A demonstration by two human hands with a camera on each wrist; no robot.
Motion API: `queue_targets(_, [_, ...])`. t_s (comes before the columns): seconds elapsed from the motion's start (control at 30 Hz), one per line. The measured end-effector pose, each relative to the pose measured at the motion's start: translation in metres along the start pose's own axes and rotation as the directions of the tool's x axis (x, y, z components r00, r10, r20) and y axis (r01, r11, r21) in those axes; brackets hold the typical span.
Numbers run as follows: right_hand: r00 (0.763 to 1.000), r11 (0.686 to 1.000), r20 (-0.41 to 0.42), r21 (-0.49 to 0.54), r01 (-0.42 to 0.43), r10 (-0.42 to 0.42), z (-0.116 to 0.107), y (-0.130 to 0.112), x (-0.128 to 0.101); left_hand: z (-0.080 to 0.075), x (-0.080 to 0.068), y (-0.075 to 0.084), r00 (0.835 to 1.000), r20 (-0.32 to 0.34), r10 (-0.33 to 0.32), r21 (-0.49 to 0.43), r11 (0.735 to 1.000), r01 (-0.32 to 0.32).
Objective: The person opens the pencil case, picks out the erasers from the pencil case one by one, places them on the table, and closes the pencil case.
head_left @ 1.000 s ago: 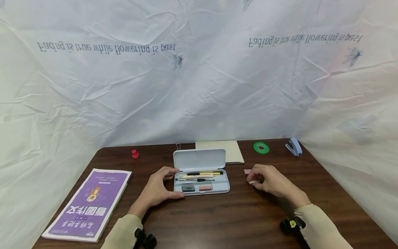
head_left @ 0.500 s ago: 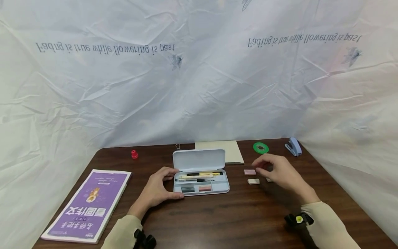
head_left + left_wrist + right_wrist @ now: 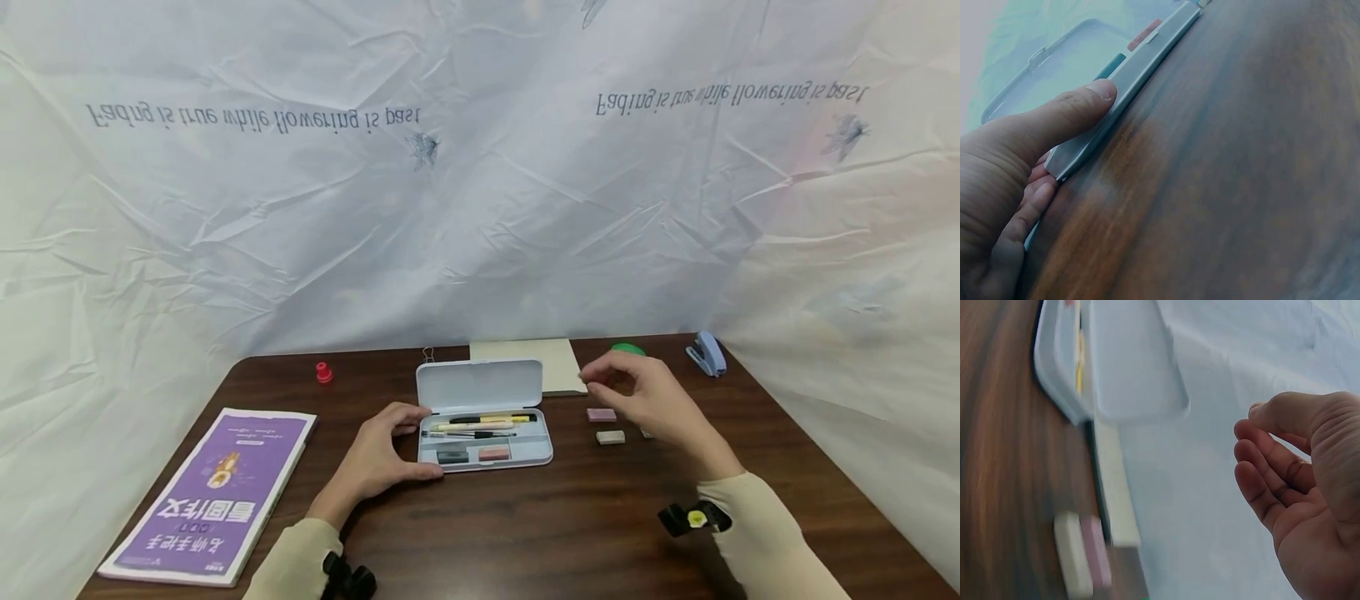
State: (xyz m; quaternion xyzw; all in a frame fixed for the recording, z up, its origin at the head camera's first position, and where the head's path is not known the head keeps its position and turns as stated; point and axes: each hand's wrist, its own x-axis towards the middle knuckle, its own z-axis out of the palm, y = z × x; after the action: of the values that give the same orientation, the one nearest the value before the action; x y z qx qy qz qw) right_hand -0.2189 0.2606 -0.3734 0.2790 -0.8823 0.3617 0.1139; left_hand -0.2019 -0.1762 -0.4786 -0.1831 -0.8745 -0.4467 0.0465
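An open pale-blue pencil case lies on the table, its lid raised at the back. Pens fill its rear compartment; a dark green eraser and a pink eraser lie in front. My left hand grips the case's left end, thumb along the front edge and fingers behind. Right of the case, my right hand hovers with loosely bent fingers, nothing visible between them. Below its fingertips lie a pinkish-purple eraser and a white eraser; another small piece is mostly hidden behind the hand.
A purple book lies at the left, with a red cap-like piece beyond it. Behind the case are a binder clip and a cream notepad. A green tape roll and a blue stapler sit at back right.
My right hand let go of the white eraser, leaving it on the table near the pinkish-purple one, then rose and shifted left toward the case. My left hand stayed on the case.
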Motion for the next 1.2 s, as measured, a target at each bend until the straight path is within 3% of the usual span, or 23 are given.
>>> queue_targets(0.17, [0.998, 0.996, 0.043, 0.081, 0.034, -0.037, 0.02, -0.021, 0.021, -0.001, 0.0, 0.0, 1.0, 0.003, -0.006, 0.0, 1.0, 0.006])
queue_targets(0.43, [0.987, 0.984, 0.087, 0.127, 0.124, -0.135, 0.054, -0.041, 0.039, 0.002, 0.001, 0.0, 1.0, 0.005, -0.008, 0.0, 1.0, 0.008])
queue_targets(0.77, [0.947, 0.974, 0.257, 0.168, 0.153, -0.193, 0.093, -0.046, 0.038, 0.0, 0.001, -0.001, 1.0, 0.0, -0.007, -0.006, 1.0, 0.007])
queue_targets(0.97, [0.918, 0.981, 0.357, 0.152, 0.123, -0.171, 0.112, -0.043, 0.035, 0.001, 0.001, -0.003, 1.0, -0.001, -0.006, -0.009, 1.0, 0.006])
queue_targets(1.2, [0.896, 0.984, 0.415, 0.138, 0.111, -0.159, 0.123, -0.042, 0.035, 0.0, 0.002, -0.002, 1.0, -0.004, 0.006, -0.012, 1.0, -0.006])
